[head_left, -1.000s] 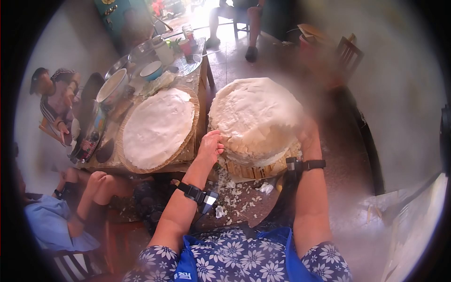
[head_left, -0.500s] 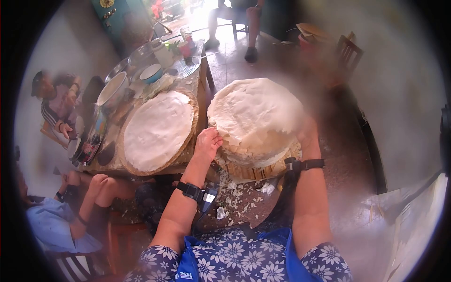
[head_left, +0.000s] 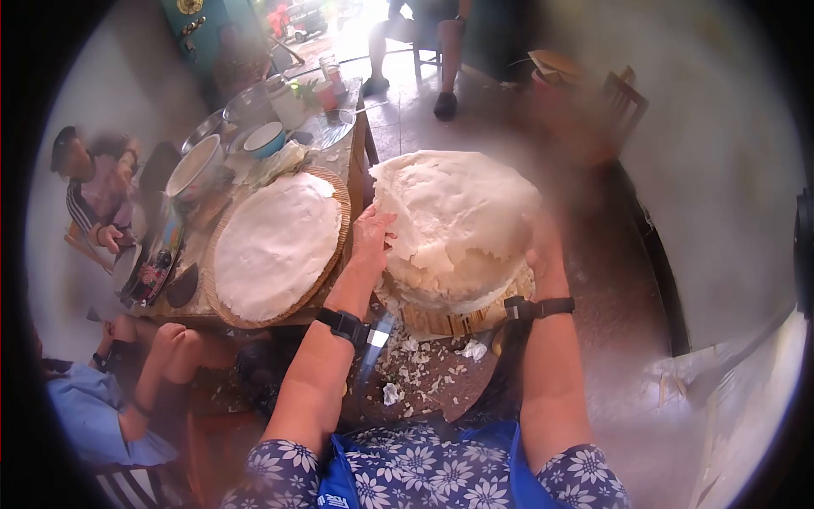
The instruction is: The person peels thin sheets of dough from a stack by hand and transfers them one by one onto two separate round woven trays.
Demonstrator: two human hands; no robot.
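A stack of thin, pale dough-like sheets (head_left: pixel 462 191) with ragged edges rests on a round slatted mat (head_left: pixel 441 323) in front of me. My left hand (head_left: pixel 371 236) is at the stack's left side, its fingers closed on the edge of the top sheet, which stands up there. At the right side, my right hand (head_left: pixel 547 248) touches the rim of the stack; haze and the sheet hide its fingers. Left of the stack, another pale round sheet (head_left: pixel 275 242) lies flat on a second woven mat (head_left: pixel 342 216).
A wooden table (head_left: pixel 359 140) holds a white bowl (head_left: pixel 193 166), a blue bowl (head_left: pixel 264 141) and jars. White scraps (head_left: pixel 424 360) lie below the stack. People sit at the left and by the bright doorway. A wooden chair (head_left: pixel 625 103) stands at the back right.
The top sheet's left edge has risen, and my left hand has moved up along it. My right hand stays at the right rim. The whole view has shifted slightly.
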